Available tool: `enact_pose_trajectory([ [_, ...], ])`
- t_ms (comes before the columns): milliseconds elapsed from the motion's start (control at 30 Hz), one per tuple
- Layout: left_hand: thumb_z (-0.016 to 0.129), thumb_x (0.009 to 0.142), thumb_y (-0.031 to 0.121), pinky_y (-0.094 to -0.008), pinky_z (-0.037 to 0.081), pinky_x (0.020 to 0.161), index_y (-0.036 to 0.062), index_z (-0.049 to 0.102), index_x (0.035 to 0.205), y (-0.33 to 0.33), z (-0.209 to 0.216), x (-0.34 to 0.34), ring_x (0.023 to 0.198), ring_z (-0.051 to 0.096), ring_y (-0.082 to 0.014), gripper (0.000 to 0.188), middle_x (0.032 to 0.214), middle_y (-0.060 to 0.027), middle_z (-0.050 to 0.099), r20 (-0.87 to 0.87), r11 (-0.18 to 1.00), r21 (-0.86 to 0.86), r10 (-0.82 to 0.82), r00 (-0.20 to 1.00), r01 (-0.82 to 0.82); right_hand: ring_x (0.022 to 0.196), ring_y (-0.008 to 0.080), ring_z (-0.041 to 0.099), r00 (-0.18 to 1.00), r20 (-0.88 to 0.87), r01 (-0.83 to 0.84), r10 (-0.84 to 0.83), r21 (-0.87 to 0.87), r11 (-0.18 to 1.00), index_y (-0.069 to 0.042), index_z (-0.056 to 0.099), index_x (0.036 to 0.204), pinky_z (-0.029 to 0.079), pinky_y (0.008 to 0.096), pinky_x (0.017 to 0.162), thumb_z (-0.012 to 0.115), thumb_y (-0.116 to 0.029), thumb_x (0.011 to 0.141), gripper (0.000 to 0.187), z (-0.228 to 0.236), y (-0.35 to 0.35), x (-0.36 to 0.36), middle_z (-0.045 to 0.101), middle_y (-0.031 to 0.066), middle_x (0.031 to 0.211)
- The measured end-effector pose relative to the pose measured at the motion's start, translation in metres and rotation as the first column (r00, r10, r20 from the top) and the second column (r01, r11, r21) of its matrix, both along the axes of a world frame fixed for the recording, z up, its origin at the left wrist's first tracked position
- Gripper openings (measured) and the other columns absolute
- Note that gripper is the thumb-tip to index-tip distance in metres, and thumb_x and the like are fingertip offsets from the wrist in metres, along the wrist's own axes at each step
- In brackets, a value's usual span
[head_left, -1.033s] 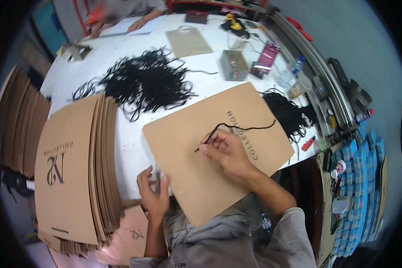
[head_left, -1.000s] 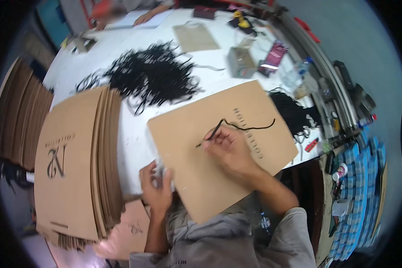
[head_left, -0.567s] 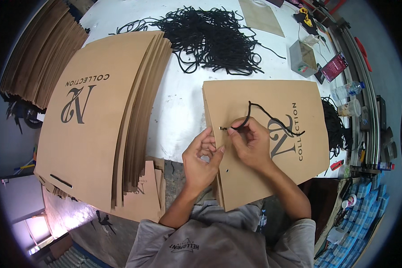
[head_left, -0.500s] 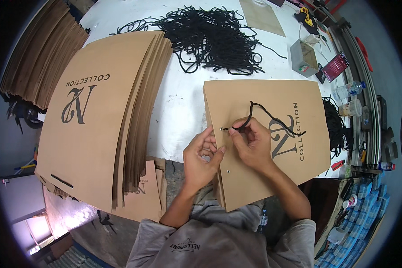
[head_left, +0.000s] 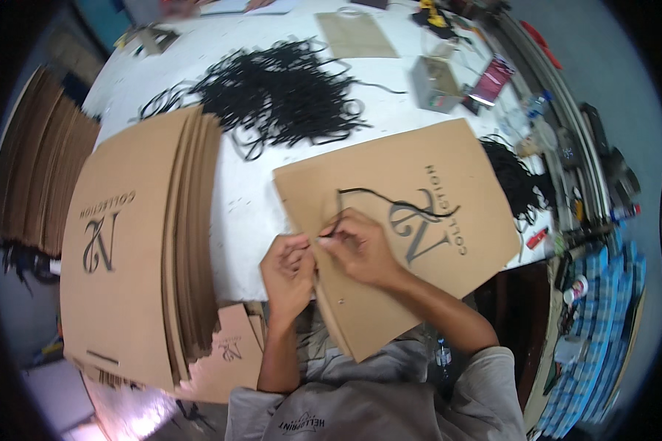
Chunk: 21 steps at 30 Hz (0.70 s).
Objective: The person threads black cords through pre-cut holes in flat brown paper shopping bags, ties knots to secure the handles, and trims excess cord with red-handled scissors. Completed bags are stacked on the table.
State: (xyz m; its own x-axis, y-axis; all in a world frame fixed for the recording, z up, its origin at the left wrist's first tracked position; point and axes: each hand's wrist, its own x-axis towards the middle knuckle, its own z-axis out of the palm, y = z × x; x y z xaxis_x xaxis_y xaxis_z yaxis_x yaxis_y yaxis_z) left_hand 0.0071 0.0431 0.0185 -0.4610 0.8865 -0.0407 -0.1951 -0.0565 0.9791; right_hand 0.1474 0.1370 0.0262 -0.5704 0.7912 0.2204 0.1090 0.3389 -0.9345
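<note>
A brown paper bag [head_left: 390,165] with dark print lies at a slant before me, on top of other brown layers. My right hand [head_left: 357,246] pinches a black cord [head_left: 371,192] close to the bag's left edge. The rest of that cord loops up and trails right across the print. My left hand [head_left: 288,272] is closed at the same edge, thumb and fingertips against the bag, nearly touching the right fingertips. One small punched hole [head_left: 341,301] shows nearer to me; the spot under my fingertips is hidden.
A tall stack of brown bags [head_left: 136,235] stands on the left, another stack [head_left: 37,162] beyond it. Black cords [head_left: 272,92] lie heaped on the white table [head_left: 235,195]. A grey box [head_left: 434,84] and a phone [head_left: 491,79] sit at far right. Another person's hand [head_left: 257,4] appears at the far edge.
The view has shifted, so most things sit lower and further left. My left hand's fingers have curled in closer to the right fingertips at the bag's edge. The right hand still pinches the cord.
</note>
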Motion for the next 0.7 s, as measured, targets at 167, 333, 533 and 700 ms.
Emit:
enact_pose_trajectory([
  [167, 0.065, 0.094, -0.006, -0.0271, 0.058, 0.076, -0.0048, 0.064, 0.099, -0.019, 0.022, -0.025, 0.083, 0.073, -0.0178, 0.006, 0.099, -0.0166, 0.073, -0.323, 0.977, -0.040, 0.185, 0.928, -0.209, 0.090, 0.0168, 0.058, 0.995, 0.023, 0.093, -0.093, 0.028, 0.995, -0.002, 0.071, 0.109, 0.050, 0.0295, 0.080, 0.077, -0.005, 0.085, 0.025, 0.013, -0.007, 0.003, 0.057, 0.0085, 0.099],
  [333, 0.066, 0.096, 0.001, -0.0302, 0.061, 0.073, -0.0039, 0.061, 0.102, -0.037, 0.038, -0.016, 0.079, 0.072, -0.0167, 0.009, 0.094, -0.0167, 0.073, -0.294, 0.992, 0.121, -0.004, 0.956, 0.042, 0.099, 0.0185, 0.053, 0.996, -0.047, -0.071, 0.076, 0.099, 0.993, -0.008, 0.079, 0.109, 0.047, 0.0297, 0.086, 0.075, 0.000, 0.084, 0.026, 0.012, -0.022, -0.006, 0.050, 0.0084, 0.106],
  [533, 0.034, 0.103, 0.064, -0.0265, 0.059, 0.058, 0.0008, 0.036, 0.154, -0.021, 0.041, -0.009, 0.064, 0.069, -0.0154, 0.081, 0.082, -0.0129, 0.071, 0.028, 0.979, -0.090, -0.183, 0.983, 0.185, 0.096, 0.0254, 0.057, 0.996, -0.088, 0.019, -0.012, 0.079, 0.997, -0.002, 0.078, 0.094, 0.049, 0.0351, 0.082, 0.075, -0.001, 0.080, 0.014, 0.015, -0.027, -0.006, 0.054, 0.0101, 0.099],
  [700, 0.059, 0.106, 0.030, -0.0225, 0.056, 0.054, 0.0062, 0.021, 0.163, -0.008, 0.021, -0.018, 0.063, 0.069, -0.0148, 0.072, 0.081, -0.0116, 0.072, 0.051, 0.955, -0.161, -0.244, 0.968, 0.250, 0.095, 0.0255, 0.060, 0.957, -0.179, -0.105, 0.228, 0.517, 0.849, -0.002, 0.076, 0.101, 0.053, 0.0338, 0.075, 0.072, 0.007, 0.076, 0.026, 0.049, -0.053, -0.001, 0.056, 0.0126, 0.105],
])
